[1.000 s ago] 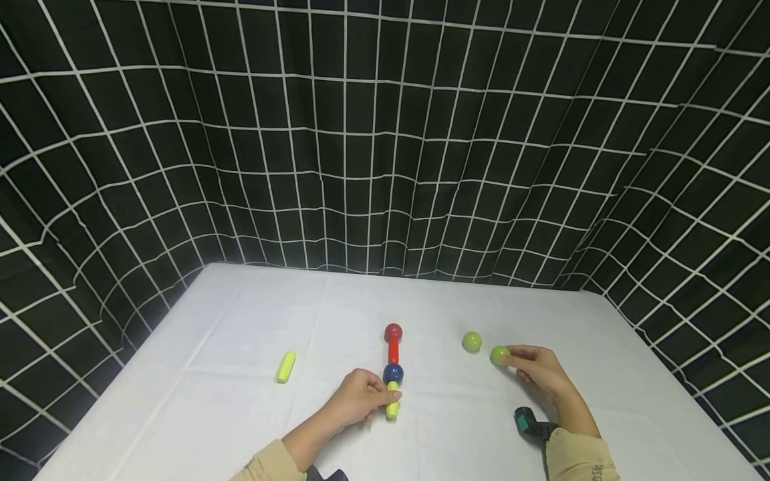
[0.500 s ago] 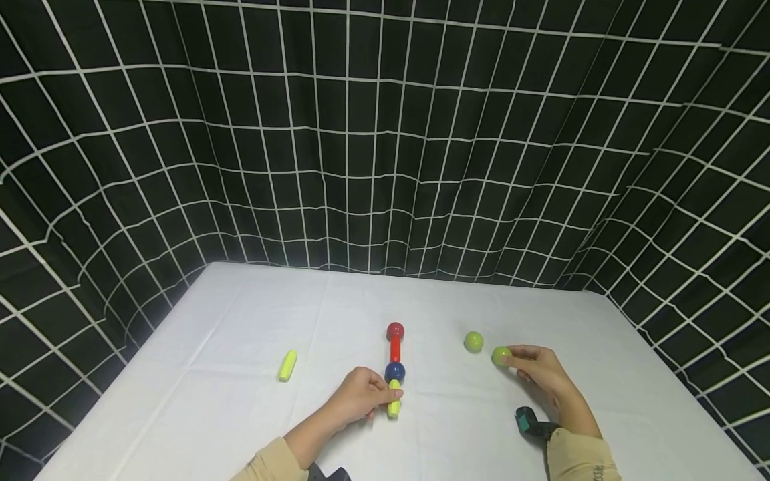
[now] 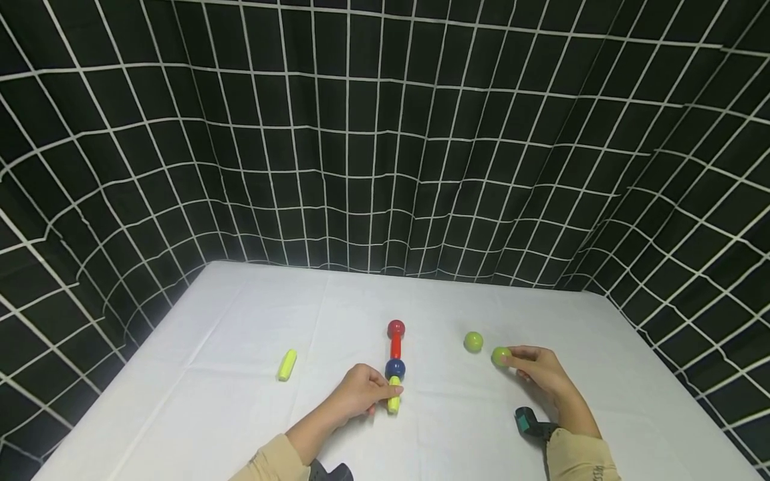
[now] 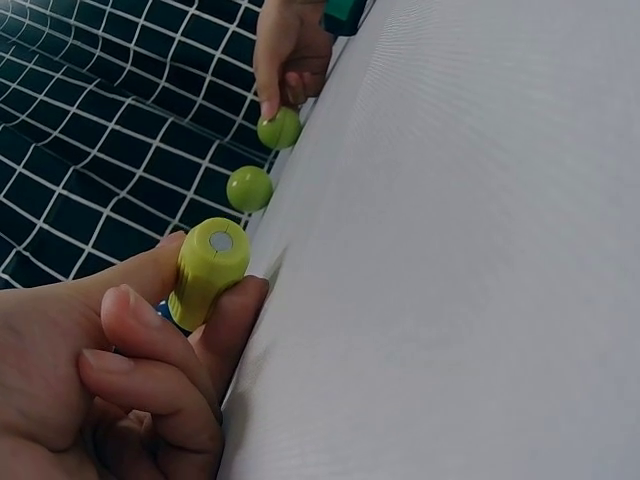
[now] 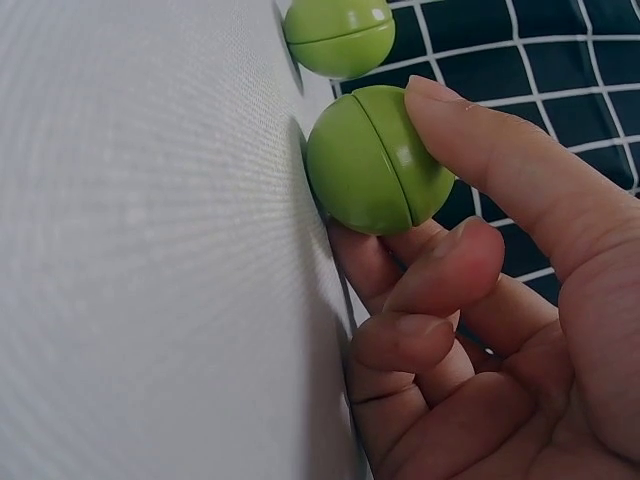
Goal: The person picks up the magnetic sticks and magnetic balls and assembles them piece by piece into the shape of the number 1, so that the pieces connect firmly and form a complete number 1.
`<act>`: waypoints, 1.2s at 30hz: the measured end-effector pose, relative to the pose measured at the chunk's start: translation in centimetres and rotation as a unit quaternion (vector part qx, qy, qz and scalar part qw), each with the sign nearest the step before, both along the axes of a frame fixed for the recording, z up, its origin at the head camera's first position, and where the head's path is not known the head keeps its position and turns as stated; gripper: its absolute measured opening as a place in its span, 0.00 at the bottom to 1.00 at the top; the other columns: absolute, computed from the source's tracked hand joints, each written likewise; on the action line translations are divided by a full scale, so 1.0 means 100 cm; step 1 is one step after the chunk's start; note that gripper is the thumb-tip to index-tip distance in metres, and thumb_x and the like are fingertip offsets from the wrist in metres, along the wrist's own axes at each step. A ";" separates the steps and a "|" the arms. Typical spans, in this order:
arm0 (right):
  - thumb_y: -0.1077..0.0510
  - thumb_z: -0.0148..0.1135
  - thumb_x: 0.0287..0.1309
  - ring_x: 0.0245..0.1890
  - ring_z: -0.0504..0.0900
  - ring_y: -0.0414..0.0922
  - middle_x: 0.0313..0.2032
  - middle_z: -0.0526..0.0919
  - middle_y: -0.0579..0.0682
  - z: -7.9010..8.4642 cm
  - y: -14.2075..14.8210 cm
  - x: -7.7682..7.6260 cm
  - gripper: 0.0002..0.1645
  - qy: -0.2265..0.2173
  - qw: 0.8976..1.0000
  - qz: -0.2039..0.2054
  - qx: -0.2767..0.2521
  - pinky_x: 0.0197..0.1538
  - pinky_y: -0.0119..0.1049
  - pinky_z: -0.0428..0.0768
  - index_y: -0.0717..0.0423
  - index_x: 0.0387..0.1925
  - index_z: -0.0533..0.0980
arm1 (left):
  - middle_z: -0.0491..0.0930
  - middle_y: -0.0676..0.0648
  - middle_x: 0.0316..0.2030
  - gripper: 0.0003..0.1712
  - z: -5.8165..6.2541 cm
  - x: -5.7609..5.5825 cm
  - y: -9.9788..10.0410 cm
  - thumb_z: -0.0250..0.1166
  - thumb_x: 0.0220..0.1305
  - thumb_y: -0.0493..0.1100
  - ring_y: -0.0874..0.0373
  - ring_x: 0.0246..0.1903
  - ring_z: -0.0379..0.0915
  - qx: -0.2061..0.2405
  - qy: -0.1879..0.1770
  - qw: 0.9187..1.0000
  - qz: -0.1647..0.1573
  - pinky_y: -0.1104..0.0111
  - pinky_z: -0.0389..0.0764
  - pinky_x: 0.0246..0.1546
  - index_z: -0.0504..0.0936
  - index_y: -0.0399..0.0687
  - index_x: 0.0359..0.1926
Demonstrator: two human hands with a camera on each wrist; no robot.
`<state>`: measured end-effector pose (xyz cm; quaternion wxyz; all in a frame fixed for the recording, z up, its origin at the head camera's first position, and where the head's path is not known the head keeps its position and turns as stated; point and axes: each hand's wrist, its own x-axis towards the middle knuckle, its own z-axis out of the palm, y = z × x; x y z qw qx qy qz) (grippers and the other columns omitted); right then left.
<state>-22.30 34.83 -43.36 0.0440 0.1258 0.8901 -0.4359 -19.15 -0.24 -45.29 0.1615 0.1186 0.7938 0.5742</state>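
Observation:
My left hand (image 3: 361,393) pinches a yellow-green magnetic rod (image 3: 394,404) between thumb and finger. A round grey disc shows in the rod's near end in the left wrist view. At its far end the rod meets a blue ball (image 3: 395,368), followed in line by a red rod (image 3: 396,346) and a red ball (image 3: 396,328). Off to the right, my right hand (image 3: 541,371) pinches a green ball (image 5: 375,160) with a seam round it, low at the white cloth. A second green ball (image 3: 473,342) lies just left of that one.
Another yellow-green rod (image 3: 287,365) lies alone on the left of the white-covered table (image 3: 240,307). Dark curtain with a white grid (image 3: 361,153) hangs behind and at both sides. Each wrist carries a black device, such as the right wrist device (image 3: 532,425).
The left hand has shifted slightly away from me, and the yellow-green rod, blue ball, red rod and red ball have moved forward with it. The right hand and its green ball stay put.

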 end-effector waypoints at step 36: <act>0.44 0.69 0.46 0.27 0.72 0.40 0.42 0.80 0.57 0.000 -0.001 0.001 0.41 0.004 1.000 -0.002 -0.008 0.30 0.29 0.72 0.70 0.53 0.71 | 0.79 0.51 0.17 0.18 -0.002 -0.020 0.001 0.68 0.53 0.53 0.68 0.08 0.59 -0.009 -0.002 1.000 0.006 0.79 0.60 0.09 0.81 0.41 0.22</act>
